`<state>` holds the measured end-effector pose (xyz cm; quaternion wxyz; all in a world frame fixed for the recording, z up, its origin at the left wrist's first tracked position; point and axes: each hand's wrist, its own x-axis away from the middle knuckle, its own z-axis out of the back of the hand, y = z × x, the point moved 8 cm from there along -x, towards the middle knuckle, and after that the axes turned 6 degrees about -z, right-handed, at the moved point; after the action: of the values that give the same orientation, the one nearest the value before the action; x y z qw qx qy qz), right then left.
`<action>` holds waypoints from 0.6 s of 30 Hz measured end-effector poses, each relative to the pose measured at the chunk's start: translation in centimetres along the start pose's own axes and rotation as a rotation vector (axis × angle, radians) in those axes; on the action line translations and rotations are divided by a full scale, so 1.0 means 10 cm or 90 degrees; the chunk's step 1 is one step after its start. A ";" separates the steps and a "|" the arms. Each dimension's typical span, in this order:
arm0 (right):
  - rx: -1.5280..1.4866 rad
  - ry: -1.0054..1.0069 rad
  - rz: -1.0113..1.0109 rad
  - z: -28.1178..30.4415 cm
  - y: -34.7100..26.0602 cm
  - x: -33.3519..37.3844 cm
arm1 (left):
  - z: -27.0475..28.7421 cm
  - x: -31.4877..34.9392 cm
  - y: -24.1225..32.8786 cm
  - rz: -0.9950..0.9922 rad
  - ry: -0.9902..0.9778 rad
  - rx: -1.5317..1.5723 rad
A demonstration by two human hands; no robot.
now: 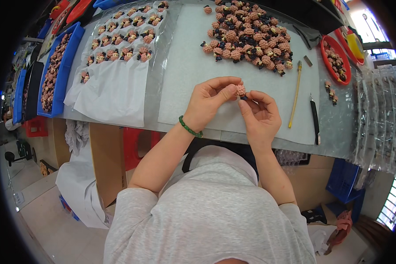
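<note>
Between the fingertips of both hands is a small figurine [240, 90] with a bumpy pink head and a dark lower part. My left hand [210, 99], with a green bead bracelet [190, 127] at its wrist, pinches it from the left. From the right, my right hand [262, 115] grips its lower part between thumb and fingers. Beyond the hands, a large heap of like figurines [251, 37] lies on the white sheet [187, 83]. To the left, rows of figurines [119, 39] sit on white paper [114, 88].
Right of my hands lie a yellow stick [296, 94] and a black-handled pointed tool [314, 119]. A red bowl [324, 59] holds more figurines. Blue trays [70, 66] stand far left. Clear plastic packs [378, 119] hang over the right table end.
</note>
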<state>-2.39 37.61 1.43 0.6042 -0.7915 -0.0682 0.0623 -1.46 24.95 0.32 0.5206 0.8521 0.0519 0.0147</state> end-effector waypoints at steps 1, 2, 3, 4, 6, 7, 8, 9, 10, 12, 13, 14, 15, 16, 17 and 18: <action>0.055 -0.008 0.044 -0.02 -0.06 0.00 | 0.00 0.00 0.01 0.000 0.000 0.001; 0.110 -0.016 0.089 -0.05 -0.11 0.00 | 0.00 0.00 0.01 0.009 -0.005 -0.011; 0.111 -0.016 0.089 -0.05 -0.11 0.00 | -0.01 0.00 0.01 0.017 -0.010 -0.023; 0.138 -0.019 0.110 -0.07 -0.13 0.00 | 0.00 0.00 0.01 0.016 -0.010 -0.022; 0.166 -0.023 0.131 -0.10 -0.17 -0.01 | 0.04 -0.01 -0.03 0.036 0.013 0.060; 0.157 -0.035 0.119 -0.11 -0.19 -0.03 | 0.04 -0.01 -0.03 0.033 0.013 0.062; 0.149 -0.046 0.106 -0.12 -0.22 -0.06 | 0.05 -0.02 -0.05 0.049 0.029 0.074; 0.150 -0.047 0.109 -0.12 -0.27 -0.11 | 0.07 -0.02 -0.06 0.065 0.044 0.087; 0.228 -0.020 0.134 -0.09 -0.34 -0.19 | 0.05 -0.03 -0.06 0.063 0.040 0.087; 0.305 0.005 0.162 -0.10 -0.48 -0.39 | 0.07 -0.02 -0.09 0.088 0.055 0.149; 0.431 0.015 0.254 -0.17 -0.64 -0.49 | 0.06 -0.03 -0.10 0.087 0.049 0.149; 0.557 0.021 0.347 -0.27 -0.74 -0.57 | 0.08 -0.02 -0.10 0.092 0.056 0.168; 0.557 0.021 0.351 -0.29 -0.74 -0.69 | 0.10 -0.01 -0.09 0.098 0.063 0.187; 0.669 0.004 0.407 -0.37 -0.72 -0.78 | 0.09 -0.01 -0.08 0.094 0.058 0.186; 0.781 -0.013 0.462 -0.44 -0.71 -0.80 | 0.09 -0.01 -0.07 0.094 0.066 0.186; 0.782 -0.010 0.466 -0.41 -0.72 -0.81 | 0.09 0.00 -0.07 0.094 0.075 0.186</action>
<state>-9.83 34.12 9.58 0.8804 -0.2800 0.2451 0.2939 -1.49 24.45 -0.71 0.3848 0.9178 0.0215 0.0951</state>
